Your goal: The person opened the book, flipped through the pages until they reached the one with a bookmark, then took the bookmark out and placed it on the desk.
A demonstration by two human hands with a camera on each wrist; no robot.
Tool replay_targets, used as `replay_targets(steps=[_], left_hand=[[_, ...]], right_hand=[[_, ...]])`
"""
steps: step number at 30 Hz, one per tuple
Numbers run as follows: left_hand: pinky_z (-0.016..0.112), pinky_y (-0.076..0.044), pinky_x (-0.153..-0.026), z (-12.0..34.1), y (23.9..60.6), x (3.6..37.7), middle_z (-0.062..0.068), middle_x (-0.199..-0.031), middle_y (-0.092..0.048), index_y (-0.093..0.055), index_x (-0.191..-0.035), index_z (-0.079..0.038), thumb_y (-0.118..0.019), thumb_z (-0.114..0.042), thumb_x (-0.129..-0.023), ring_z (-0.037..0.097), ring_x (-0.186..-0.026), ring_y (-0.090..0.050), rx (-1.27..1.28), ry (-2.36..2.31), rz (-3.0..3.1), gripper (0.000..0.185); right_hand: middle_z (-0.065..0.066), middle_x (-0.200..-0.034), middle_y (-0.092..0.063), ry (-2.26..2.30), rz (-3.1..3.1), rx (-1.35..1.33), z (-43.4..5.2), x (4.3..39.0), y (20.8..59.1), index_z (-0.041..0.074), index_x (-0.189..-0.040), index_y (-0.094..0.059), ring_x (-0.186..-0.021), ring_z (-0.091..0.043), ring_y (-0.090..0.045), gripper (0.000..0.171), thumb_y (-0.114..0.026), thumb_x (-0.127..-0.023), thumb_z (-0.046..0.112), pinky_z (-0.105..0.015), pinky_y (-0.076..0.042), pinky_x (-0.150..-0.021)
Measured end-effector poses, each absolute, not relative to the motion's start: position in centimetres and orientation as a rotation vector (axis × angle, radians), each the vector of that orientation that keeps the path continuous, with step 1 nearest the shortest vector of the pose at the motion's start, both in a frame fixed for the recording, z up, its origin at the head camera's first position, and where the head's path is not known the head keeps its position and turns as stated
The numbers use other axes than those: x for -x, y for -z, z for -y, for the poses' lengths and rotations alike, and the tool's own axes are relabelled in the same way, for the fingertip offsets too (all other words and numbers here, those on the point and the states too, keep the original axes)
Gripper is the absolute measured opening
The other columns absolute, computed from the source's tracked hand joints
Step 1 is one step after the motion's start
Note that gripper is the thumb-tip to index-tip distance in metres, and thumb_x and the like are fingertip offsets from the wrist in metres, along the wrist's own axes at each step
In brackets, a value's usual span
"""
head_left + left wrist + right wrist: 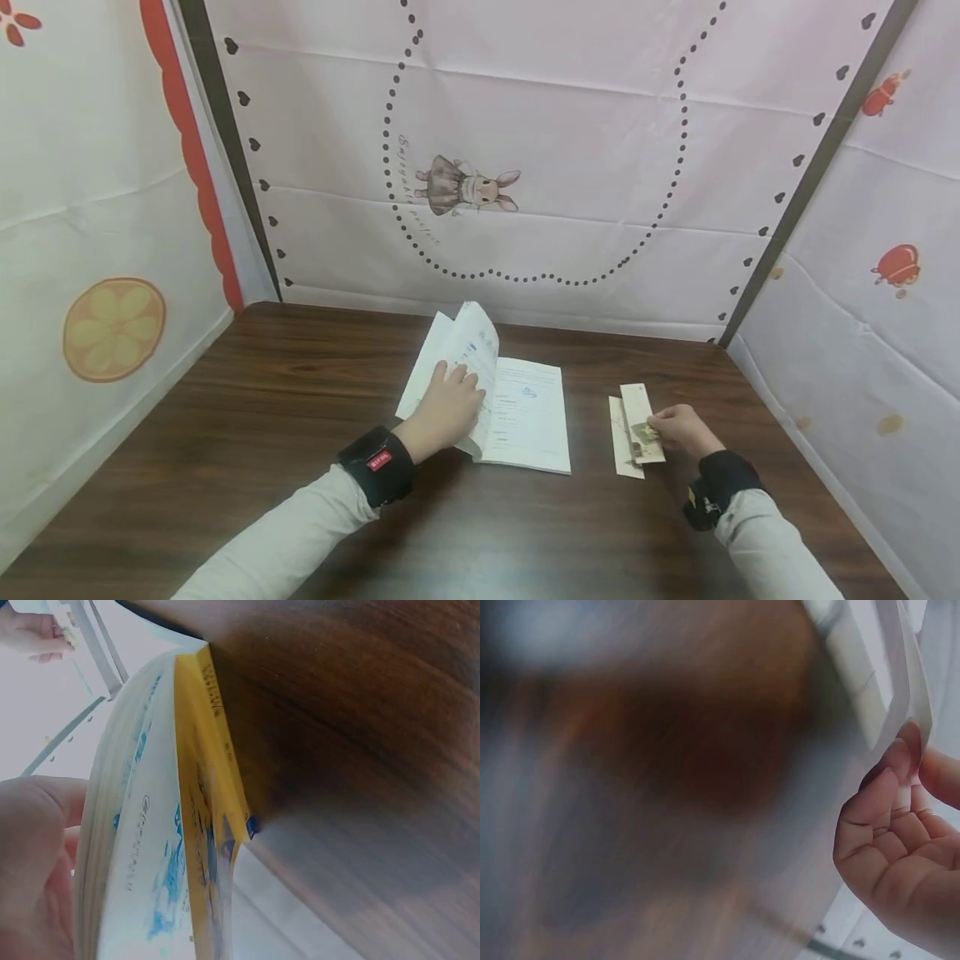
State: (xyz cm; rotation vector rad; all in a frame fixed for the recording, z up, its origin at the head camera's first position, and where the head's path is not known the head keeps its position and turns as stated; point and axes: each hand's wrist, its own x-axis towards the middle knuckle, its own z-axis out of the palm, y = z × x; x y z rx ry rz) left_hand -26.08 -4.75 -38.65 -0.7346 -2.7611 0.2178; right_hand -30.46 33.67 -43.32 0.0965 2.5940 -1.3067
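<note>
Here the left hand (447, 407) presses flat on the open booklet (517, 417) while the right hand (678, 429) pinches a paper strip (641, 421).

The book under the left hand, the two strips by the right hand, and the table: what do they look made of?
Book: paper pages, white and thin enough to curl upward; soft yellow cover, likely glossy card, in the left wrist view. Strips: stiff pale card or thick paper, printed; the right hand pinches one. Table: dark wood-grain surface, slight sheen, possibly laminate. Left hand presses the pages.
</note>
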Motion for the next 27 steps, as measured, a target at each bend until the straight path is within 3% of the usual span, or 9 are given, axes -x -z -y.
replay_targets(steps=[6,13,20,27], left_hand=[[0.049,-0.037,-0.103,3.8,38.1,25.6,0.006,-0.104,-0.069,-0.072,-0.103,-0.013,-0.068,-0.025,-0.082,0.027,-0.109,-0.060,0.888,-0.265,2.562,0.025],[0.041,-0.043,-0.101,1.6,37.9,25.1,-0.001,-0.096,-0.071,-0.073,-0.096,-0.017,-0.067,-0.025,-0.081,0.020,-0.102,-0.063,1.051,-0.291,2.263,0.018],[0.036,-0.044,-0.101,-0.5,37.1,23.9,-0.003,-0.104,-0.070,-0.071,-0.105,-0.018,-0.065,-0.025,-0.083,0.017,-0.108,-0.062,1.194,-0.069,2.087,0.023],[0.041,-0.043,-0.102,1.8,35.1,23.8,0.005,-0.112,-0.069,-0.070,-0.107,-0.014,-0.069,-0.016,-0.079,0.024,-0.112,-0.060,1.064,0.196,1.974,0.028]], right_hand=[[0.001,-0.063,-0.051,1.173,-2.699,-0.257,-34.2,28.2,41.9,-0.018,-0.089,-0.059,-0.057,-0.009,-0.048,0.024,-0.052,-0.090,0.004,-0.023,-0.045,-0.054],[0.005,-0.051,-0.048,1.104,-2.835,-0.239,-34.8,26.9,41.8,-0.014,-0.075,-0.064,-0.049,-0.008,-0.046,0.022,-0.060,-0.085,0.006,-0.021,-0.041,-0.048],[0.003,-0.050,-0.052,0.989,-2.923,-0.241,-34.4,26.4,41.8,-0.013,-0.073,-0.065,-0.046,-0.008,-0.048,0.026,-0.063,-0.083,0.011,-0.023,-0.041,-0.047],[-0.006,-0.056,-0.059,0.873,-2.985,-0.221,-34.1,26.3,41.9,-0.013,-0.073,-0.064,-0.048,-0.011,-0.052,0.023,-0.062,-0.082,0.008,-0.025,-0.042,-0.048]])
